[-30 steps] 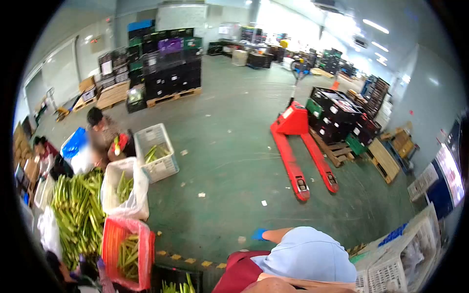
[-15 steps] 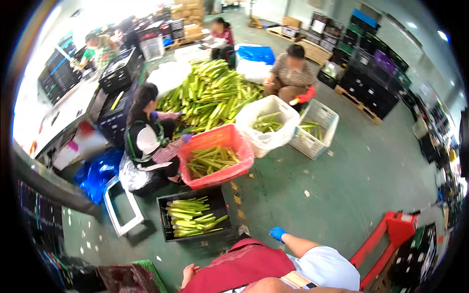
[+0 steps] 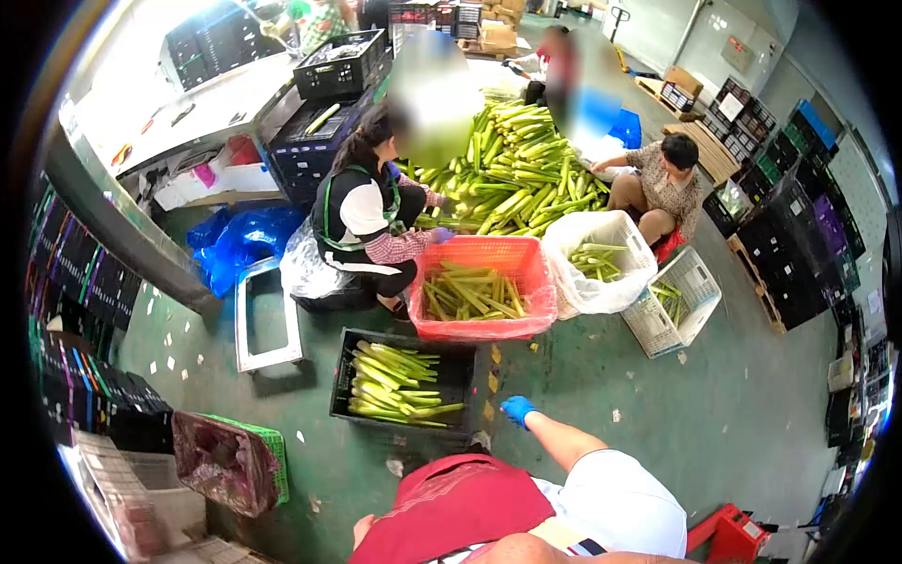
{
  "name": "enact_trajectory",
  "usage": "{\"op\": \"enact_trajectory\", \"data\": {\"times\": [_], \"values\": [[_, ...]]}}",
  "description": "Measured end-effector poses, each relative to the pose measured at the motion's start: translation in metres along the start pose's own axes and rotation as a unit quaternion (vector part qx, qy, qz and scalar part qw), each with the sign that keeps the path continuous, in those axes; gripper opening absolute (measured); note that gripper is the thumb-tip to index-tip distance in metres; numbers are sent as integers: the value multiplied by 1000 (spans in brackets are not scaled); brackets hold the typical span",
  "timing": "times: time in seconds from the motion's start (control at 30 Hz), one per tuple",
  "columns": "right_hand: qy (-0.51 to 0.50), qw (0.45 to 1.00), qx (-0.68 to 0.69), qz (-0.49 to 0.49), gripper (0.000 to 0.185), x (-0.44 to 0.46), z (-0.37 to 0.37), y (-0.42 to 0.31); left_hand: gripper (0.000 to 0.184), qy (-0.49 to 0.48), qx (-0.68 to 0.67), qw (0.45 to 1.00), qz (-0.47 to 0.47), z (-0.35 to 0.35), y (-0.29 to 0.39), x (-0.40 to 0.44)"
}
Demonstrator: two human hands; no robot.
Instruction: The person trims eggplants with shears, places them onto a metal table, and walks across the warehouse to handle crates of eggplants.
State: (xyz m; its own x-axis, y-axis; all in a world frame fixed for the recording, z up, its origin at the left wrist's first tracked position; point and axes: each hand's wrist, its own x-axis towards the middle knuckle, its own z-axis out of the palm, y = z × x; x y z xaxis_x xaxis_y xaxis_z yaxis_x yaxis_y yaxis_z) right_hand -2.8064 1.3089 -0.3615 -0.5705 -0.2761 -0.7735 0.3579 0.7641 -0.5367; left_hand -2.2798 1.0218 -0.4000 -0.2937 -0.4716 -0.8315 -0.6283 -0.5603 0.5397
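My right hand (image 3: 518, 411), in a blue glove, hangs over the green floor, right of a black crate (image 3: 451, 376) of green stalks (image 3: 387, 381). What it holds, if anything, is too small to make out. Of my left hand (image 3: 363, 528), bare, only a part shows at the left edge of the red apron (image 3: 460, 503); its fingers are hidden. Beyond the crate stands a red lined basket (image 3: 481, 328) of stalks, with a white lined basket (image 3: 624, 293) to its right. A large heap of stalks (image 3: 526, 174) lies behind them.
A person (image 3: 362, 211) crouches left of the red basket; another (image 3: 665, 183) sits by the heap. A white frame (image 3: 292, 320) and a green basket (image 3: 272, 456) stand at left. A red pallet jack (image 3: 738, 536) is lower right, a white crate (image 3: 707, 315) farther up.
The view has swung left, bringing the black crate and the workers into sight. The pallet jack has shifted to the lower right edge. My left hand has come into view beside the apron.
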Motion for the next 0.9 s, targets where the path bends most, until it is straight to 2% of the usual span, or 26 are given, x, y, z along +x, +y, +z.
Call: {"op": "enact_trajectory", "data": {"times": [0.03, 0.07, 0.1, 0.13, 0.17, 0.2, 0.23, 0.27, 0.3, 0.37, 0.5, 0.53, 0.6, 0.7, 0.77, 0.9], "values": [[-8, 999, -15, -30, 19, 2, 13, -9, 26, -8, 146, 985, 95, 4, 22, -16], [-15, 998, -29, -59, 19, 1, 27, -16, 25, -17, 288, 939, 186, 4, 43, -30], [-24, 995, -42, -86, 19, -2, 43, -22, 25, -26, 422, 865, 272, -2, 52, -35], [-27, 999, 17, -43, 19, -18, 58, -36, 22, -26, 292, 934, 202, -12, 53, -26], [-21, 998, -16, -54, 20, -22, 70, -41, 20, -26, 155, 979, 129, -16, 59, -11], [-15, 997, -50, -62, 20, -28, 86, -41, 19, -26, 15, 998, 50, -28, 64, 0], [-7, 994, -85, -72, 20, -33, 99, -42, 19, -17, -52, 998, 7, -40, 80, 6], [-22, 996, -80, -11, 21, -36, 115, -43, 19, -7, -119, 992, -40, -49, 118, -2], [-27, 995, -95, -14, 21, -43, 127, -45, 21, 3, -184, 979, -86, -58, 145, -4], [-36, 992, -120, -22, 22, -55, 152, -50, 25, 3, -173, 984, -49, -95, 167, 13], [11, 984, -139, -115, 22, -51, 196, -50, 24, 62, -196, 977, -50, -147, 191, 43], [-4, 988, -117, -99, 22, -63, 200, -65, 24, 40, -206, 976, -59, -160, 189, 54], [-4, 993, -62, -96, 21, -75, 208, -94, 23, 50, -203, 974, -93, -165, 185, 71], [-29, 999, -13, -10, 22, -89, 218, -112, 21, 50, -174, 976, -118, -171, 178, 63], [-42, 999, 9, -22, 20, -90, 221, -110, 22, 31, -157, 982, -103, -159, 184, 49], [-36, 995, -69, -54, 19, -55, 223, -82, 26, 0, -176, 981, -81, -146, 175, 36]]}}
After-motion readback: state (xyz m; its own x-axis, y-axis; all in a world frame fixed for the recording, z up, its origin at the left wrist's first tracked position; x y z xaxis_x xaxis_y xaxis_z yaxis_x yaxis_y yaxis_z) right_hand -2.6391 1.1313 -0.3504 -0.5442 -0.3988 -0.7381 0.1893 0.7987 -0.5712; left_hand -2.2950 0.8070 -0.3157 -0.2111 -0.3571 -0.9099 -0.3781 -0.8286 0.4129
